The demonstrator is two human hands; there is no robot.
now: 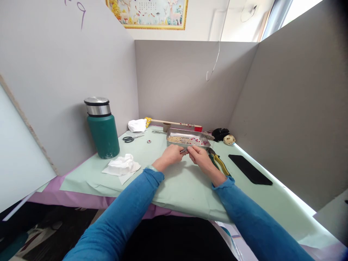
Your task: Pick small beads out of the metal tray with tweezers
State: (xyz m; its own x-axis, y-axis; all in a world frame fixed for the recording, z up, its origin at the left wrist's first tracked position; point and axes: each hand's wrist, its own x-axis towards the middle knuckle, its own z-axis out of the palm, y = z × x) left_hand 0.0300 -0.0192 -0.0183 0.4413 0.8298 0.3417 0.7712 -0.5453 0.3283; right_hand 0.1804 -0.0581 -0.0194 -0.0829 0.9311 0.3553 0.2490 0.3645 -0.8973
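Both hands meet just in front of a shallow metal tray (174, 131) that holds small beads, pale ones on the left and pinkish ones on the right. My left hand (172, 155) is closed in a pinch, fingertips touching those of my right hand (198, 155), which is also pinched. Something thin and small lies between the fingertips; I cannot make out what it is. Both arms wear blue sleeves.
A green flask (103, 132) stands at the left beside crumpled tissue (122, 166). Scissors (130, 138), a wooden stick (174, 123), a small cup (166, 127) and white cloth (137, 125) lie behind. Green-yellow pliers (220, 164) and a black phone (250, 169) are right. Grey partitions surround the table.
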